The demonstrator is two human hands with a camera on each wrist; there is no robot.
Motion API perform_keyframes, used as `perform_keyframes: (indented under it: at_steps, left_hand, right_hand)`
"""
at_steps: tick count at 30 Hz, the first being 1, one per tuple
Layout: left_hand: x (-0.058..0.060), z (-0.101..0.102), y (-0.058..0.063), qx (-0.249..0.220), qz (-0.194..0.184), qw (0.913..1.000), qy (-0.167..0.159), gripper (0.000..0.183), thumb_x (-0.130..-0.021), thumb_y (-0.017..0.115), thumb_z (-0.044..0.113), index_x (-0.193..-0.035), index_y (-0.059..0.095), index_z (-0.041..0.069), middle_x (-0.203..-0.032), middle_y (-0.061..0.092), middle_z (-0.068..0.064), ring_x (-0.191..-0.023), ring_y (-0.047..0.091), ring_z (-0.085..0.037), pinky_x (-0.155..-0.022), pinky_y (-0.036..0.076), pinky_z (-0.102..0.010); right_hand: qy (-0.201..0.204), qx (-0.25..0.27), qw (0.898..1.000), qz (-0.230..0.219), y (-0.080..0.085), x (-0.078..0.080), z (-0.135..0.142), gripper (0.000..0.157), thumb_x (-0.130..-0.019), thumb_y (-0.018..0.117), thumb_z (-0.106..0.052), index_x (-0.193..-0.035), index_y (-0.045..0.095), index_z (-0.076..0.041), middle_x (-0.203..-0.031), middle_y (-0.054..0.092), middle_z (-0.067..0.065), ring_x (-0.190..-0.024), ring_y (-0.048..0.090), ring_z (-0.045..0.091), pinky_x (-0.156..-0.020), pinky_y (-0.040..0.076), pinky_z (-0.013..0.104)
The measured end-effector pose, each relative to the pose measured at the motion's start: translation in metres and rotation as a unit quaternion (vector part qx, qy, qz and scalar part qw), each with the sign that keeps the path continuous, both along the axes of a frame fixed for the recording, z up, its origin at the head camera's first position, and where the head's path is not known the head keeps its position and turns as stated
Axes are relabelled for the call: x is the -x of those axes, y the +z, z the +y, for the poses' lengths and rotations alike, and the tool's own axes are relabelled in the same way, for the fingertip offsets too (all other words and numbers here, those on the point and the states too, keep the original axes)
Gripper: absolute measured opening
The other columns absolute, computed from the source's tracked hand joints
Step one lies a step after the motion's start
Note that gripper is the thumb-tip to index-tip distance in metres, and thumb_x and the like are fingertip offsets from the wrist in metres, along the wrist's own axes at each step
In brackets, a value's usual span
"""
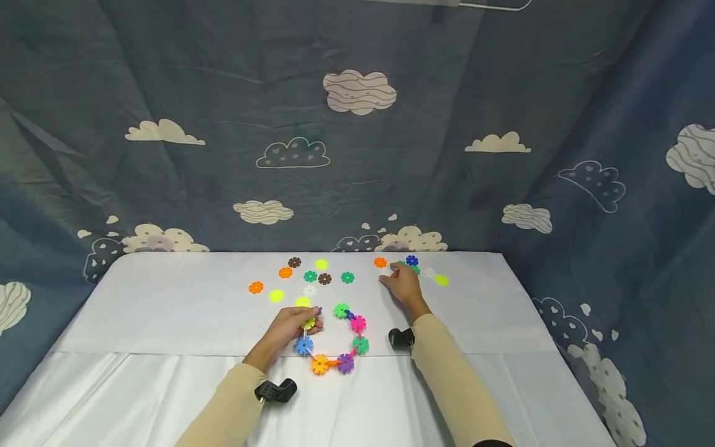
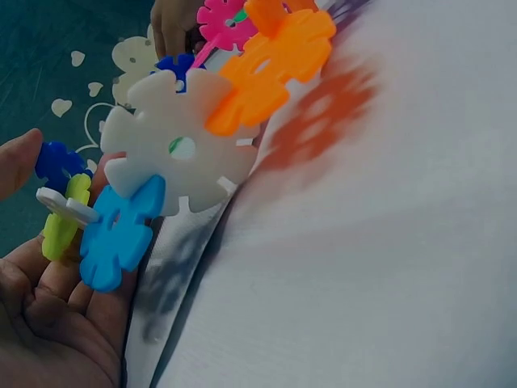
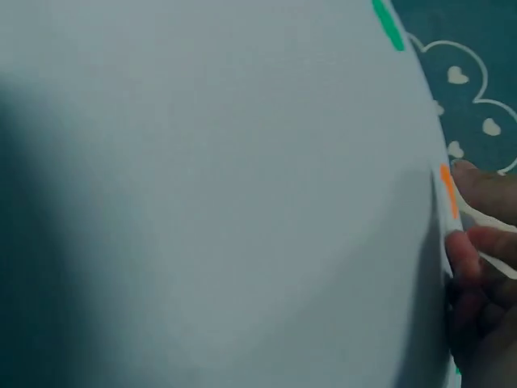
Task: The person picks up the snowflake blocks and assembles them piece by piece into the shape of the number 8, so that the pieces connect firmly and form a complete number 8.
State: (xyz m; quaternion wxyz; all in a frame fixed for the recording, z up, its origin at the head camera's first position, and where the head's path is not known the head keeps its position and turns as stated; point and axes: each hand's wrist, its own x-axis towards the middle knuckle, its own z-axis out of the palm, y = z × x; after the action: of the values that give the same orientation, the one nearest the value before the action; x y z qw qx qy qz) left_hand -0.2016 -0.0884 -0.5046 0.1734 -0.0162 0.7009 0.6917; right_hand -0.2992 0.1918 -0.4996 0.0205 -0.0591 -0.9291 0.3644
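Here we see a chain of notched plastic discs (image 1: 345,363) on the white tabletop (image 1: 195,310), bent into a loop with a gap at its far side. The left hand (image 1: 287,326) holds one end; in the left wrist view we find thumb and finger pinching a dark blue disc (image 2: 58,166), with a yellow-green disc (image 2: 66,222) and a light blue disc (image 2: 121,234) just beside it. A green disc (image 1: 341,310) forms the opposite end. The right hand (image 1: 406,285) is among loose discs (image 1: 441,280) near the far edge — thumb and fingertips apart, an orange disc (image 1: 380,262) close by; whether they touch any disc, we cannot tell.
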Motion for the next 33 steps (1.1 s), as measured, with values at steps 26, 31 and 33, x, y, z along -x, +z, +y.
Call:
perform_keyframes:
  at_steps: [26,31,33]
  left_hand:
    - [0.004,-0.005,-0.004,-0.022,0.031,0.9985,-0.040,0.038,-0.101,0.052,0.018,-0.119,0.059,-0.015,-0.104,0.070,-0.015,-0.091,0.068,-0.013,-0.089,0.054,-0.029]
    - [0.002,-0.006,-0.005,-0.015,0.029,0.9988,-0.037,0.036,-0.101,0.051,0.016,-0.119,0.059,-0.015,-0.102,0.070,-0.014,-0.088,0.067,-0.010,-0.086,0.054,-0.028]
    - [0.001,-0.007,-0.005,-0.013,0.026,0.9989,-0.036,0.036,-0.101,0.051,0.016,-0.118,0.059,-0.014,-0.101,0.070,-0.013,-0.086,0.066,-0.009,-0.085,0.054,-0.026]
  right_hand:
    - [0.203,0.248,0.947,-0.032,0.034,-0.061,-0.089,0.014,-0.088,0.066,-0.001,-0.099,0.069,0.007,-0.073,0.066,0.007,-0.055,0.059,0.015,-0.052,0.052,0.025]
    - [0.209,0.232,0.950,-0.024,0.028,-0.062,-0.096,0.013,-0.087,0.066,0.001,-0.098,0.069,0.007,-0.072,0.066,0.007,-0.054,0.059,0.016,-0.051,0.051,0.026]
    - [0.214,0.226,0.950,-0.019,0.026,-0.063,-0.097,0.013,-0.087,0.066,0.001,-0.097,0.069,0.007,-0.072,0.066,0.008,-0.054,0.059,0.016,-0.050,0.050,0.025]
